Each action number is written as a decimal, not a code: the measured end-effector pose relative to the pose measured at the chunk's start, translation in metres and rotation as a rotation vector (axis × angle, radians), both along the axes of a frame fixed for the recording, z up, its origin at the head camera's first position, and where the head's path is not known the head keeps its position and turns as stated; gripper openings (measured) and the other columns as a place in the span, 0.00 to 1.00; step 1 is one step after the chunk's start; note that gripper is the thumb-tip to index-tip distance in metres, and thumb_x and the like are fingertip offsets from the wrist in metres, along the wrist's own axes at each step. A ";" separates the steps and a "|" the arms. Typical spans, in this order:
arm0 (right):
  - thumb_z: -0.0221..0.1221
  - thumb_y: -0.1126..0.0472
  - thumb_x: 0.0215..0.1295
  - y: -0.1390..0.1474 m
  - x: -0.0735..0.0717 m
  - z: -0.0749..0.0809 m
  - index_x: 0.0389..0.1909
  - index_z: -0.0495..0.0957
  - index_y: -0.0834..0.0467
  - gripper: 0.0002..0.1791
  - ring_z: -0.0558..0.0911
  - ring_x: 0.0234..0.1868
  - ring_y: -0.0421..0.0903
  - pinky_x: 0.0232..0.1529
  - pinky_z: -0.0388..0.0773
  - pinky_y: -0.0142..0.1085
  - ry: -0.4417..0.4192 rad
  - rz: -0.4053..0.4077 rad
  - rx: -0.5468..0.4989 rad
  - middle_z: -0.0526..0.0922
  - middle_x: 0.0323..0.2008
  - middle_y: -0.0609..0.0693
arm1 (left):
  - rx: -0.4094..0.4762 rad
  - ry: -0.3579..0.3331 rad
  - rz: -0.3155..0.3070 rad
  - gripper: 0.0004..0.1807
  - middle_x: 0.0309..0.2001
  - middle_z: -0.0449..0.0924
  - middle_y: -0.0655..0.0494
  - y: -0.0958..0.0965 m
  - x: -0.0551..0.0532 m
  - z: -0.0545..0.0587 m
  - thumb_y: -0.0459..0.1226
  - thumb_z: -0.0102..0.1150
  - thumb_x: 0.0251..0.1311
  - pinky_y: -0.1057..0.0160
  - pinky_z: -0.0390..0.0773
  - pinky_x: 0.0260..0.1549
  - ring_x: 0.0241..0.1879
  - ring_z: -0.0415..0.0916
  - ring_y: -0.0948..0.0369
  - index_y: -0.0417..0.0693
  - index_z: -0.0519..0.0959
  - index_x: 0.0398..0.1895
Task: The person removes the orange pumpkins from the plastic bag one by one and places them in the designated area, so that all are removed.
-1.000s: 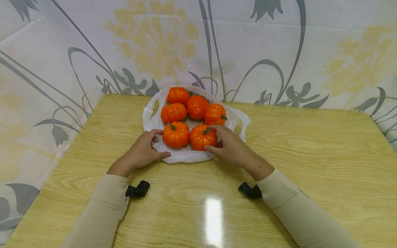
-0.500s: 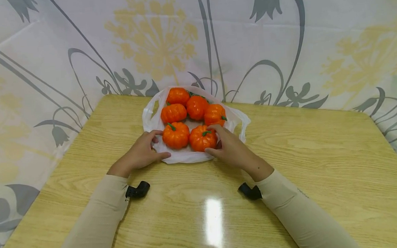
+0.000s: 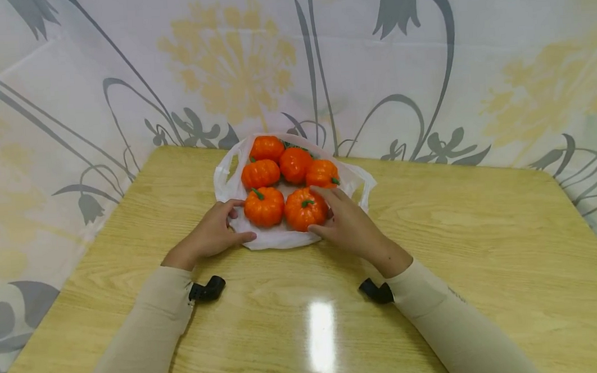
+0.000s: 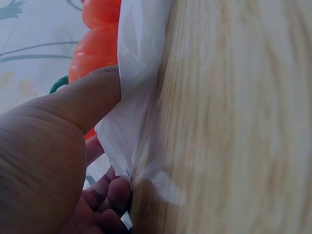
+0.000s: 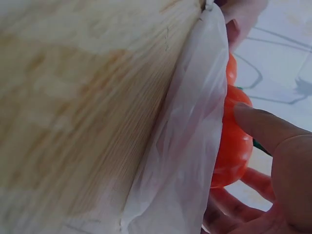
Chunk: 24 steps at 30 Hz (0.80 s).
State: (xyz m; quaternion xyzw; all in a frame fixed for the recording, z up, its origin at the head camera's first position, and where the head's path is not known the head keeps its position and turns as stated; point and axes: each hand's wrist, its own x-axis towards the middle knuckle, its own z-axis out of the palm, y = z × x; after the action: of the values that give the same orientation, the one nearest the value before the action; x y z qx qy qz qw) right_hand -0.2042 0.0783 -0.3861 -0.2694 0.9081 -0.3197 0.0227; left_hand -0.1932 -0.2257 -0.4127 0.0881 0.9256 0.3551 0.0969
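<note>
An open white plastic bag (image 3: 281, 241) lies on the table with several small orange pumpkins inside, their stems green. My left hand (image 3: 211, 231) holds the bag's near left edge, thumb at the front rim and fingers curled at the side. In the left wrist view, the thumb tip goes behind the bag film (image 4: 139, 53). My right hand (image 3: 348, 223) grips the front right pumpkin (image 3: 304, 211), with the thumb on its near side and fingers round its far right side. The front left pumpkin (image 3: 264, 207) sits between that one and my left hand.
Behind the front pair lie more pumpkins, among them a right one (image 3: 322, 173) and a back left one (image 3: 267, 147). The bag's loop handles spread to both sides. A wooden table (image 3: 473, 239) meets a floral cloth backdrop (image 3: 362, 53) behind the bag.
The front right pumpkin looks slightly raised and tilted in my right hand. My left hand keeps its place at the bag. The whole view has shifted down slightly.
</note>
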 end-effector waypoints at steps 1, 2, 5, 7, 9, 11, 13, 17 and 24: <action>0.70 0.54 0.61 0.000 0.001 0.000 0.74 0.62 0.57 0.43 0.76 0.38 0.48 0.43 0.78 0.40 0.010 -0.004 0.004 0.72 0.61 0.59 | -0.001 -0.003 0.003 0.41 0.47 0.67 0.46 0.000 0.000 0.000 0.47 0.73 0.55 0.61 0.68 0.41 0.40 0.66 0.54 0.41 0.66 0.69; 0.71 0.54 0.61 0.001 0.002 0.001 0.74 0.63 0.57 0.43 0.76 0.38 0.49 0.44 0.79 0.41 0.019 -0.009 0.006 0.72 0.60 0.60 | -0.001 -0.002 0.003 0.41 0.47 0.67 0.46 0.001 0.000 -0.001 0.47 0.73 0.55 0.61 0.68 0.41 0.40 0.66 0.54 0.41 0.66 0.69; 0.71 0.53 0.60 0.002 0.006 0.001 0.73 0.63 0.57 0.43 0.77 0.44 0.50 0.49 0.79 0.44 0.061 -0.025 0.018 0.72 0.60 0.60 | 0.000 0.004 0.003 0.41 0.48 0.68 0.45 0.002 0.000 0.000 0.47 0.73 0.56 0.61 0.69 0.41 0.40 0.66 0.54 0.41 0.66 0.69; 0.71 0.53 0.60 0.004 0.008 0.002 0.73 0.63 0.57 0.43 0.77 0.44 0.52 0.49 0.79 0.44 0.082 -0.030 0.016 0.71 0.60 0.60 | 0.005 0.001 0.006 0.41 0.48 0.68 0.45 0.002 0.000 0.000 0.46 0.73 0.56 0.61 0.69 0.41 0.40 0.67 0.54 0.41 0.66 0.69; 0.71 0.54 0.60 0.005 0.010 0.003 0.73 0.64 0.57 0.42 0.77 0.45 0.52 0.48 0.80 0.44 0.098 -0.030 0.010 0.71 0.61 0.60 | 0.005 0.001 0.005 0.41 0.48 0.68 0.45 0.001 0.001 -0.001 0.47 0.73 0.56 0.61 0.69 0.41 0.40 0.67 0.54 0.41 0.66 0.69; 0.71 0.54 0.60 0.007 0.013 0.004 0.72 0.65 0.57 0.41 0.78 0.44 0.52 0.47 0.80 0.43 0.108 -0.025 0.001 0.70 0.62 0.60 | 0.000 -0.008 0.010 0.41 0.49 0.68 0.45 0.001 0.001 -0.002 0.47 0.73 0.56 0.61 0.69 0.41 0.40 0.67 0.54 0.41 0.66 0.69; 0.71 0.54 0.60 0.009 0.016 0.005 0.72 0.65 0.57 0.41 0.79 0.44 0.52 0.47 0.81 0.42 0.117 -0.017 -0.009 0.70 0.63 0.60 | -0.006 -0.009 0.014 0.41 0.49 0.68 0.45 0.001 0.001 -0.003 0.46 0.73 0.55 0.60 0.69 0.42 0.41 0.67 0.54 0.42 0.66 0.69; 0.71 0.55 0.60 0.015 0.022 0.006 0.72 0.65 0.57 0.41 0.79 0.45 0.51 0.47 0.81 0.41 0.153 -0.006 -0.021 0.70 0.64 0.58 | -0.014 0.005 0.018 0.41 0.50 0.69 0.44 0.001 0.001 -0.002 0.46 0.73 0.55 0.60 0.69 0.42 0.41 0.68 0.53 0.42 0.66 0.68; 0.72 0.55 0.58 0.025 0.030 0.011 0.72 0.65 0.57 0.42 0.81 0.45 0.50 0.45 0.82 0.41 0.196 0.000 -0.034 0.68 0.66 0.56 | -0.026 0.013 0.004 0.40 0.50 0.70 0.42 0.002 0.003 0.002 0.48 0.73 0.56 0.60 0.69 0.42 0.42 0.68 0.53 0.40 0.67 0.67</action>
State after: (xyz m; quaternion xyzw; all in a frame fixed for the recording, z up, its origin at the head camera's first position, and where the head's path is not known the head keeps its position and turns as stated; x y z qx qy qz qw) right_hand -0.1744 0.1029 -0.3755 -0.2998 0.9004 -0.3073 -0.0709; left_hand -0.1903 -0.2241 -0.4106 0.0874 0.9309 0.3427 0.0915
